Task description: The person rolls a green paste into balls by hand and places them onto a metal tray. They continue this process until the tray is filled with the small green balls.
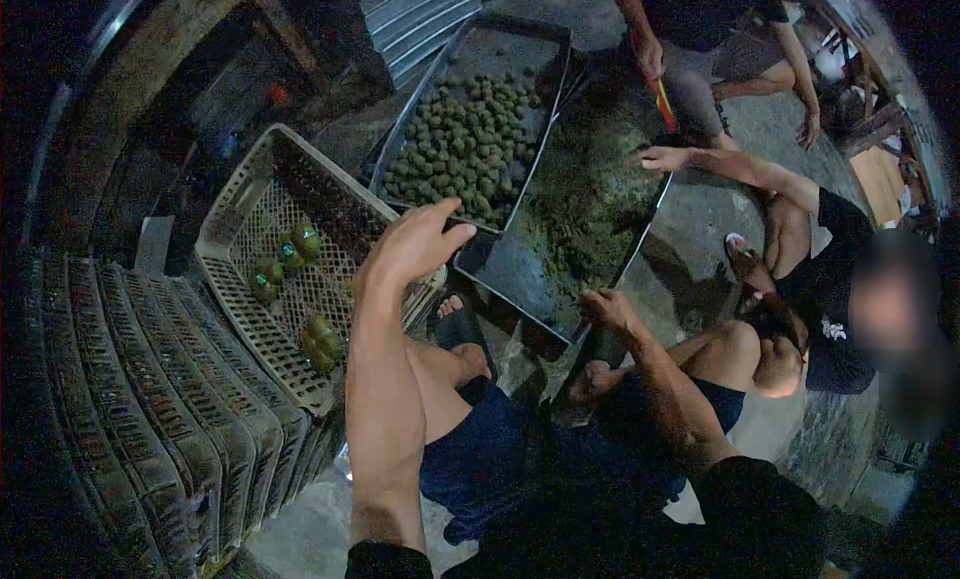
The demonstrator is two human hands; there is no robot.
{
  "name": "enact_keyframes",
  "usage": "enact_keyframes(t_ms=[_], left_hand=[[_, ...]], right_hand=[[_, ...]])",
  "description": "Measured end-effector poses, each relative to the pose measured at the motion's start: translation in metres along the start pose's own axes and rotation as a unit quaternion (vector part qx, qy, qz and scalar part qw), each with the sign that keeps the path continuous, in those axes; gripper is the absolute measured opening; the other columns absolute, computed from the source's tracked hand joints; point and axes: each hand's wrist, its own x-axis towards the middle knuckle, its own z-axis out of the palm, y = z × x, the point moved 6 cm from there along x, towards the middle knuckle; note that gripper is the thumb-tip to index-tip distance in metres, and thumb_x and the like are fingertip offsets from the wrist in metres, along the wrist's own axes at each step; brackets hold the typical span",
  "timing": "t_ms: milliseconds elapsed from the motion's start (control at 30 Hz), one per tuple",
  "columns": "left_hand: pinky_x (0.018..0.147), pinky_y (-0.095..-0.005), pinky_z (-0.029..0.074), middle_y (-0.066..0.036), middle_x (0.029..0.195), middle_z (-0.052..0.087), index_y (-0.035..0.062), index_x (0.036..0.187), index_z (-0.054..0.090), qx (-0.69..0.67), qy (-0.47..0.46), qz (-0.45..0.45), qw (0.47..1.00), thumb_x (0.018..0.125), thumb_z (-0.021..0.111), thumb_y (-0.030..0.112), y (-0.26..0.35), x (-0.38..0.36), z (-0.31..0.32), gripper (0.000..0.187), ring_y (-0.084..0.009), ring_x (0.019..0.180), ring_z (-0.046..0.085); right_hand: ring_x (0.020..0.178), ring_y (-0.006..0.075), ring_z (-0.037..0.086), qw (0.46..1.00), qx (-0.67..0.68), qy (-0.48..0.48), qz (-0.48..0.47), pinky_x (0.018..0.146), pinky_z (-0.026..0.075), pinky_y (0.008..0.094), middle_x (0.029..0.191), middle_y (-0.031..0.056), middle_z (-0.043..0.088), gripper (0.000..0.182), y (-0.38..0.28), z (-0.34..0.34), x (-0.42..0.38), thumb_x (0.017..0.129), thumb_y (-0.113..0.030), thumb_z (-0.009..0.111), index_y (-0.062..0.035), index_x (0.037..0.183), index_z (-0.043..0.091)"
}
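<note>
From where I stand, the left hand (pixel 410 244) is nearer the heap of small green balls (pixel 470 139), which lies at its one o'clock in a metal tray (pixel 495 41), the long axis running seven to one. That hand's fingers reach out, loosely parted; I see nothing in them. The lattice-sided plastic crate (pixel 275 304) sits at its nine. The right hand (pixel 612 311), fingers bent by the near end of the second tray (pixel 500 264), has dark green crumbly material (pixel 590 189) at its twelve; whether it grasps anything, I can't tell.
</note>
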Motion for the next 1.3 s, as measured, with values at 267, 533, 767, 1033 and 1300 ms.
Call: enact_keyframes(t_ms=[267,533,767,1033,1300], left_hand=[[0.100,-0.0402,0.042,-0.022,0.129,0.055,0.0001,0.131,0.050,-0.024,-0.011,-0.051,0.998,0.088,0.059,0.038,-0.010,-0.022,-0.004,0.058,-0.0361,0.118,0.054],[0.102,-0.0396,0.040,-0.021,0.130,0.055,0.0018,0.132,0.050,-0.007,-0.012,-0.057,0.998,0.089,0.059,0.040,-0.005,-0.021,-0.009,0.059,-0.0347,0.120,0.053],[0.102,-0.0411,0.040,-0.021,0.130,0.054,0.0016,0.132,0.050,-0.009,-0.011,-0.040,0.999,0.089,0.058,0.039,-0.007,-0.016,0.000,0.057,-0.0349,0.121,0.052],[0.099,-0.0432,0.042,-0.022,0.126,0.057,0.0018,0.130,0.051,0.015,0.013,0.001,1.000,0.088,0.058,0.038,-0.006,-0.011,0.002,0.056,-0.0367,0.118,0.053],[0.100,-0.0424,0.041,-0.022,0.126,0.056,0.0015,0.130,0.051,0.032,-0.015,-0.004,0.999,0.088,0.058,0.037,0.001,-0.005,0.010,0.056,-0.0365,0.119,0.052]], right_hand=[[0.077,0.0347,0.062,0.962,-0.137,0.227,-0.066,0.065,0.045,0.0439,0.085,0.0192,0.066,0.058,-0.048,-0.023,-0.033,0.089,-0.051,0.056,0.0064,0.095,0.060],[0.078,0.0380,0.059,0.979,-0.040,0.187,-0.072,0.077,0.045,0.0436,0.078,0.0214,0.061,0.051,-0.024,-0.012,-0.008,0.092,-0.046,0.056,0.0040,0.085,0.061],[0.067,0.0368,0.055,0.979,-0.018,0.198,-0.054,0.070,0.044,0.0452,0.067,0.0168,0.056,0.053,-0.017,-0.013,-0.015,0.094,-0.047,0.051,0.0041,0.084,0.060],[0.071,0.0253,0.061,0.971,-0.011,0.211,-0.111,0.063,0.045,0.0420,0.080,0.0074,0.066,0.040,-0.034,-0.029,-0.028,0.092,-0.040,0.056,-0.0021,0.091,0.066],[0.058,0.0128,0.053,0.847,0.514,0.130,-0.020,0.049,0.041,0.0293,0.076,0.0033,0.060,0.035,-0.020,-0.025,-0.019,0.092,-0.043,0.057,-0.0113,0.080,0.061]])
